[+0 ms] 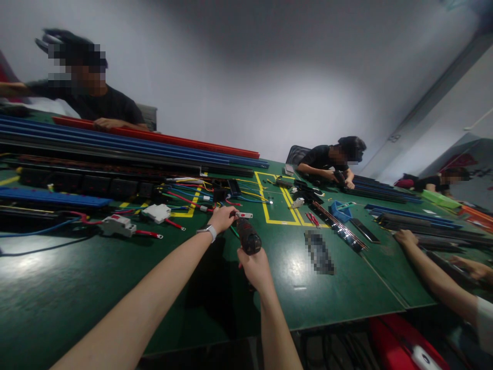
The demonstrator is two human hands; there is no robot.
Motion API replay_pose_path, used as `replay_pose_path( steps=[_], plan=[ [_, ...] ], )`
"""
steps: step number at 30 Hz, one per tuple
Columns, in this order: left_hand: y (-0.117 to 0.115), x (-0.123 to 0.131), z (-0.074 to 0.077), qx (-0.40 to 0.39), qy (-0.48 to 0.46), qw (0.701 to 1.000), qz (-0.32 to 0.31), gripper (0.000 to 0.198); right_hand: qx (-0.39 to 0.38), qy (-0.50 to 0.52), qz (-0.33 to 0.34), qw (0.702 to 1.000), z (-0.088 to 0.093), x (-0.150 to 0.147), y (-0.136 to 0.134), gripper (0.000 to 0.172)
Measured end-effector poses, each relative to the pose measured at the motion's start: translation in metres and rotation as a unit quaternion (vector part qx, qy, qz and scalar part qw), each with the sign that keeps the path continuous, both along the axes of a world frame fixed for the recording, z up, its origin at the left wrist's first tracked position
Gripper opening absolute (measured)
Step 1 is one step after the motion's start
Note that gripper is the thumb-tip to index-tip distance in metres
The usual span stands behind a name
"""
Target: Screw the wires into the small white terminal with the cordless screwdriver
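My right hand (256, 267) is wrapped round a dark power drill (248, 236), whose front end points away from me over the green table (285, 303). Just left of the drill's tip, my left hand (223, 218), with a white watch on its wrist, has its fingers closed at a small white and red part (244, 215); what the fingertips grip is too small to make out. Coloured wires (185, 195) lie beyond my left hand. To its left rest two white breakers, one (157, 213) behind the other (118, 225), with red leads.
Long blue rails (115, 144) and a red rail (173, 140) run along the far left. Right of the drill are red-handled pliers (313, 220), a blue box (341, 210) and a dark strip (342, 234). A person's arm (435, 272) reaches in from the right; other people sit across.
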State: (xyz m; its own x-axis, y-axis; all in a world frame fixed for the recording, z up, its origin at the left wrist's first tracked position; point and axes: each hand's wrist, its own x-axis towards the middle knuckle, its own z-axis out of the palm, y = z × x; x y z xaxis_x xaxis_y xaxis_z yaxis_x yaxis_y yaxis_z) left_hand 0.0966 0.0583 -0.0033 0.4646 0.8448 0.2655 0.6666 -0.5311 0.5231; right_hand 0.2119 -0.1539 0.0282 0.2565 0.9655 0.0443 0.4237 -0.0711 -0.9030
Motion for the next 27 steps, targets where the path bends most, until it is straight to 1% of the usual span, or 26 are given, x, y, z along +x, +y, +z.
replay_pose_path(
  steps=[6,13,27],
  plan=[
    [0.0003,-0.0003,-0.0005,0.001,0.003,1.000,0.000,0.026,0.009,0.003,0.003,1.000,-0.0026,0.0005,0.0010,0.014],
    [-0.0013,-0.0007,0.0022,-0.003,0.003,1.000,0.000,0.026,-0.003,0.007,0.000,1.000,-0.0019,0.0008,0.0004,0.015],
    [0.0003,-0.0003,0.0005,0.000,0.005,1.000,0.000,0.026,-0.005,0.015,0.001,1.000,0.0014,-0.0004,-0.0005,0.015]
  ],
)
